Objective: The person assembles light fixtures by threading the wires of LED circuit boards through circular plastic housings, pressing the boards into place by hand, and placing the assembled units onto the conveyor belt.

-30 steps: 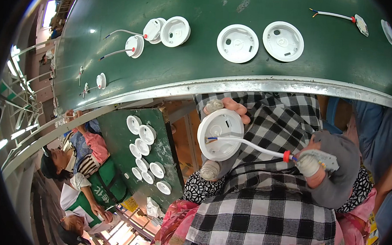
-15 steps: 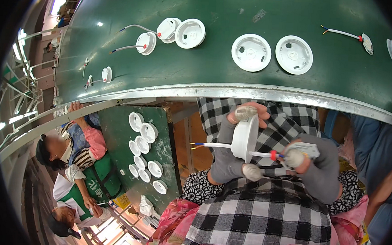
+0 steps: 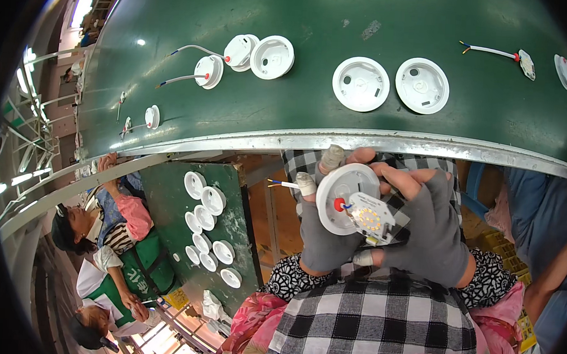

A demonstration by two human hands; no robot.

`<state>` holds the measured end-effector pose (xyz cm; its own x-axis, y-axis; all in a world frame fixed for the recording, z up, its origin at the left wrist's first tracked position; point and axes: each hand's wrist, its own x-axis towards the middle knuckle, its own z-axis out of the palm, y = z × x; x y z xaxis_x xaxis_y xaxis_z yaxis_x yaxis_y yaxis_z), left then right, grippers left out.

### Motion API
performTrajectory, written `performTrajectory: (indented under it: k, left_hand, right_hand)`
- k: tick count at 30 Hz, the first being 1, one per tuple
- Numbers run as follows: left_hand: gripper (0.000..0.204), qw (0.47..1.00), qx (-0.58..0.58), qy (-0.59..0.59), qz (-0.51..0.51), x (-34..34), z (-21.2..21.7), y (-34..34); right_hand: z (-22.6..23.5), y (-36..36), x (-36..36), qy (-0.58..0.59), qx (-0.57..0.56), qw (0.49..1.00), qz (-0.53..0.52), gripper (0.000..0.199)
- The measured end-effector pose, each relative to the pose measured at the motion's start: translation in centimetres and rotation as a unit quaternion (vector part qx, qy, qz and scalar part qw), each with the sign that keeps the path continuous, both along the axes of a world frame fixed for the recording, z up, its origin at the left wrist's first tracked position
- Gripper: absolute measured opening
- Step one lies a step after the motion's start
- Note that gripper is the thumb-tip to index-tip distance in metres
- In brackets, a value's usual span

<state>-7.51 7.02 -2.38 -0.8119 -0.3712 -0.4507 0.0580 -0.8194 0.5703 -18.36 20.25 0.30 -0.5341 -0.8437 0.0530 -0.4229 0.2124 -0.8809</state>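
Over the lap at 6 o'clock from the bench (image 3: 338, 109), the left hand (image 3: 325, 240) has its grip closed round a white round housing (image 3: 343, 193). The right hand (image 3: 431, 233) pinches a small light board (image 3: 371, 220) against it. This looks like the fitting step; seating the board squarely seems next.

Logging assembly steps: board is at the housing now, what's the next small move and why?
Probably press the small LED board flat into the round white housing. The right hand holds the board tilted at the housing's rim, not seated, while the left hand grips the housing from behind, and the wire already sticks out on the far side.
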Motion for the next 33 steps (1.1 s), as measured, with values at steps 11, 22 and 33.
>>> performTrajectory:
  k: [11, 22, 33]
  left_hand:
    - [0.084, 0.996, 0.037, -0.040, -0.067, 0.1, 0.5, 0.9]
    - [0.108, 0.992, -0.068, -0.071, -0.080, -0.8, -0.4, 1.0]
    - [0.104, 0.931, -0.360, -0.045, -0.038, 1.6, 0.0, 0.5]
  right_hand:
    - [0.5, 0.6, -0.4, 0.080, 0.010, 0.996, -0.022, 0.070]
    - [1.2, 0.1, 1.0, -0.132, -0.011, 0.990, -0.049, 0.028]
    - [-3.6, 0.9, -1.1, -0.588, -0.047, 0.807, 0.037, 0.031]
